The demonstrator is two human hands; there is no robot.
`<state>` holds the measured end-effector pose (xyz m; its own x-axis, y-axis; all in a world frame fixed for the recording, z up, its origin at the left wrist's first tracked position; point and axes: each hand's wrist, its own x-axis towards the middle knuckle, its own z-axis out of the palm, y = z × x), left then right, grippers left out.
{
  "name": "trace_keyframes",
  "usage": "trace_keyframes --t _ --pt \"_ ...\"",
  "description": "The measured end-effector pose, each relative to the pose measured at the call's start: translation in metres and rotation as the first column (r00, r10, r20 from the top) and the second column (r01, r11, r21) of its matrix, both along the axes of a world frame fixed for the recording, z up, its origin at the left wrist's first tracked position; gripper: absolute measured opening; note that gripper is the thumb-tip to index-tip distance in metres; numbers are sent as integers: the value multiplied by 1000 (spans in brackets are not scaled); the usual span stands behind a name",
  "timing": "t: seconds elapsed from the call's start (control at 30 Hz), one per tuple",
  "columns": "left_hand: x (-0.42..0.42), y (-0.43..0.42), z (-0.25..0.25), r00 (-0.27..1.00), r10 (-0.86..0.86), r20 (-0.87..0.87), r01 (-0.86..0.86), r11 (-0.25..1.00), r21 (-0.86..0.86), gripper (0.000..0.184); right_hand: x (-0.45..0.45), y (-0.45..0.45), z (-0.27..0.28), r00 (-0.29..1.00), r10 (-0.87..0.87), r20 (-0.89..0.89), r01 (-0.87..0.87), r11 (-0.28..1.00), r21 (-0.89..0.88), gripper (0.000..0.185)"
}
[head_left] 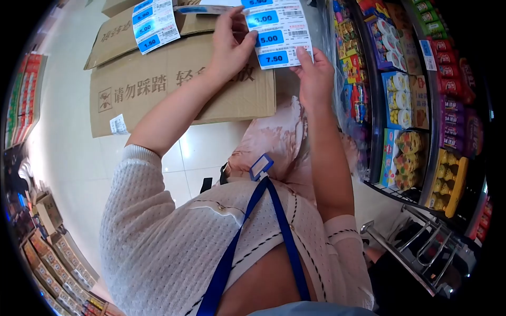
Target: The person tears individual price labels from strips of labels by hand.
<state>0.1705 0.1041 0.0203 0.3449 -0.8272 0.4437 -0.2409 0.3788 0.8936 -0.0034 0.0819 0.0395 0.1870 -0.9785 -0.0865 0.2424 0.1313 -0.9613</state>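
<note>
A strip of price labels [284, 31] with blue boxes, the lowest reading 7.50, is held up over a large cardboard box [158, 68]. My right hand [315, 79] pinches its lower right corner between thumb and fingers. At the strip's left edge, my left hand [230, 45] has its thumb against the paper, its fingers curled and partly hidden. A second strip of labels [154, 29], with 5.00 and 1.50 on it, lies on the cardboard left of my left hand. Behind my left hand, part of another label strip [203, 9] shows edge-on.
Shelves with packaged sweets [398, 100] stand close on my right, with a metal rack [421, 242] lower down. Goods shelves [52, 258] line the far left. A small white sticker [118, 124] is on the box's lower left corner. Pale floor tiles [68, 184] surround the box.
</note>
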Motion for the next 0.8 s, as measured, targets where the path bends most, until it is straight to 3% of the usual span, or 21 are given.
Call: trace_keyframes --t 0.1,0.2,0.33,0.37,0.43,0.7,0.8 --pt "12 -7 -13 911 215 353 -111 950 -292 48 -4 5 -2 983 27 -179 -52 989 -137 18" --pt "5 12 35 702 -58 710 264 947 -184 37 -7 13 7 941 112 -320 -193 953 -234 19" --pt "-3 16 40 625 -91 776 338 927 -163 37 -11 19 17 827 150 -541 -360 882 -306 18" --pt "-1 12 35 643 -71 762 378 895 -236 34 -12 20 21 797 150 -585 -385 872 -301 18" --pt "-1 15 41 643 -129 755 385 906 -173 29 -14 21 27 730 146 -668 -434 853 -288 17" --pt "5 17 52 599 -147 787 418 896 -151 12 -10 30 42 772 13 -636 -413 771 -485 13" --pt "8 12 48 666 -233 708 500 844 -193 9 -9 32 47 778 11 -628 -436 729 -527 12"
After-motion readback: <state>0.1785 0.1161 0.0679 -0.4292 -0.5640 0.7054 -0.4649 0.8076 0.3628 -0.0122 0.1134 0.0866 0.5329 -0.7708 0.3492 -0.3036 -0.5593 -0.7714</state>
